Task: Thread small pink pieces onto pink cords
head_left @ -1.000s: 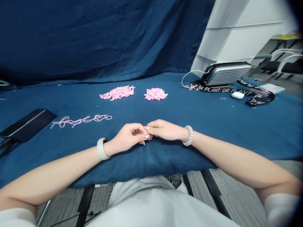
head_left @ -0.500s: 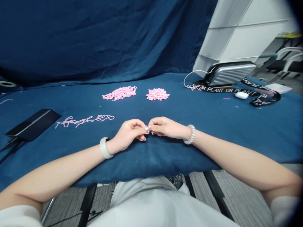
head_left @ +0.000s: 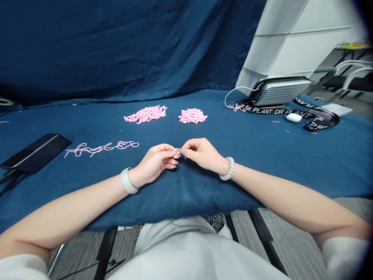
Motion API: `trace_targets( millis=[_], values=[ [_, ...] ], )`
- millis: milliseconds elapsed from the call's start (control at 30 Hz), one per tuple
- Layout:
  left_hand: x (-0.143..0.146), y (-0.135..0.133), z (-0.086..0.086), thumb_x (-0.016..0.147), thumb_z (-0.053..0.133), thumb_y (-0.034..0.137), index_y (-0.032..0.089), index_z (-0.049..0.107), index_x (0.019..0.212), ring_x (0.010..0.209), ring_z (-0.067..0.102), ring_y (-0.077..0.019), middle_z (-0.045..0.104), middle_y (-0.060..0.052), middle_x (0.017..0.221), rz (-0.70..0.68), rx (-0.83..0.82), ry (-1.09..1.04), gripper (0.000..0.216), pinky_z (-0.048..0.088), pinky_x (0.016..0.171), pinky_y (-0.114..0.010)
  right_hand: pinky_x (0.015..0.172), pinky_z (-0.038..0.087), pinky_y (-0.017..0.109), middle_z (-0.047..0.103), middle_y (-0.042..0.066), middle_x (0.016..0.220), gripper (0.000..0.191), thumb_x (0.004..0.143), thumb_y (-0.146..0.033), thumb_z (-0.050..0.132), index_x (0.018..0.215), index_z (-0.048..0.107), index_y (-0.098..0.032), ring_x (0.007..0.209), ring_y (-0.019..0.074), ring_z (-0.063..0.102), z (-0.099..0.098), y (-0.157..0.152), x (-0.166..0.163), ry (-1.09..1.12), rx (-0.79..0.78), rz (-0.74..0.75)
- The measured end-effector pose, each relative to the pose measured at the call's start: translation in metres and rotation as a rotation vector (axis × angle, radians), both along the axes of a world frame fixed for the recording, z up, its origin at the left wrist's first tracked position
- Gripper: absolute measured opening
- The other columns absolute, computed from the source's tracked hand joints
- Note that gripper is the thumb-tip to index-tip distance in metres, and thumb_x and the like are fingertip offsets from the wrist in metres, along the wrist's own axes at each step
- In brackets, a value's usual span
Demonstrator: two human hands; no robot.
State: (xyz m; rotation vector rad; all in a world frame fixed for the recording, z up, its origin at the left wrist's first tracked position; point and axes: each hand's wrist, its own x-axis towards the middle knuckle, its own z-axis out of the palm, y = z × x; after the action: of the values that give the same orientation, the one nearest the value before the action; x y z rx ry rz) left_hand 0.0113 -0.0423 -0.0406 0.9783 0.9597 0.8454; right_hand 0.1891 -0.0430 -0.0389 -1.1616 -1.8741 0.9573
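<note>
My left hand [head_left: 157,160] and my right hand [head_left: 204,154] meet fingertip to fingertip above the front part of the blue-covered table. Both are closed in a pinch of thumb and forefinger. A tiny bit of pink string [head_left: 178,151] shows between the fingertips; most of it is hidden by them. To the left of my left hand lie several loose lengths of pink string [head_left: 100,148], loosely tangled. Farther back are two heaps of small pink knotted pieces, a wider left heap [head_left: 146,114] and a rounder right heap [head_left: 192,116].
At the left lies a black flat device [head_left: 36,152] with a cable. On the right stand a silver ribbed case [head_left: 284,91], a black lettered lanyard [head_left: 268,110] and a small white case [head_left: 293,118]. A blue curtain [head_left: 125,46] hangs behind the table.
Both hands have risen slightly, still together. My right hand has tilted, its wrist lower than its knuckles. The view has shifted a little.
</note>
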Motion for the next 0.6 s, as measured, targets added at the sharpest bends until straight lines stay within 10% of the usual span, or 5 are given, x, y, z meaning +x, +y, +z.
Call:
trace_targets(
  millis=[600],
  values=[
    [0.0014, 0.0016, -0.0051, 0.068, 0.070, 0.021, 0.013, 0.061, 0.071, 0.051, 0.052, -0.0041, 0.058, 0.002, 0.059, 0.002, 0.043, 0.013, 0.013, 0.042, 0.047, -0.013, 0.070, 0.043, 0.031, 0.062, 0.010, 0.077, 0.031, 0.092, -0.022, 0.037, 0.076, 0.062, -0.015, 0.073, 0.0173, 0.052, -0.0050, -0.0073, 0.0008, -0.489, 0.824, 0.169]
  ],
)
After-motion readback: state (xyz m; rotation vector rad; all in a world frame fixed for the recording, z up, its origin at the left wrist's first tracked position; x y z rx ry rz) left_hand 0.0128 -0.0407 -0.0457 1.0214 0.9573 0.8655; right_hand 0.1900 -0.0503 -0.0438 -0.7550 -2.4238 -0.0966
